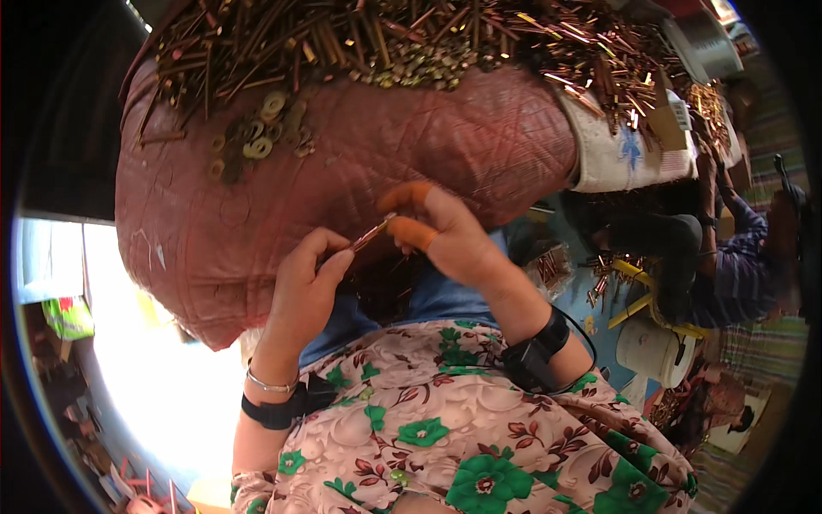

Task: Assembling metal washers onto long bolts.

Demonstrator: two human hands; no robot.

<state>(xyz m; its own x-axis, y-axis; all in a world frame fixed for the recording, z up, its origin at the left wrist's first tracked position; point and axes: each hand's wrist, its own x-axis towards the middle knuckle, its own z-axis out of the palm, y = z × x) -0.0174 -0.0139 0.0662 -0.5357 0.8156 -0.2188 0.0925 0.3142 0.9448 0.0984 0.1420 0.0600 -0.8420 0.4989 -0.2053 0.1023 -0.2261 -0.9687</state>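
Thumb and bent fingers of my left hand pinch a thin copper-coloured metal rod, which slants up to the right. At its upper end is my right hand, whose thumb and forefinger wear orange finger covers. These two fingers stand apart around the tip, with the thumb close against it. A small pale piece shows at that tip, too small to name. Beyond my hands lie flat brass-coloured washers on a reddish quilted cover. Small yellowish metal pieces are heaped farther off.
Many copper-coloured rods are piled along the far edge. A white sack lies at the right end of the cover. Another person in a dark striped shirt sits to the right, near a white bucket and a yellow frame.
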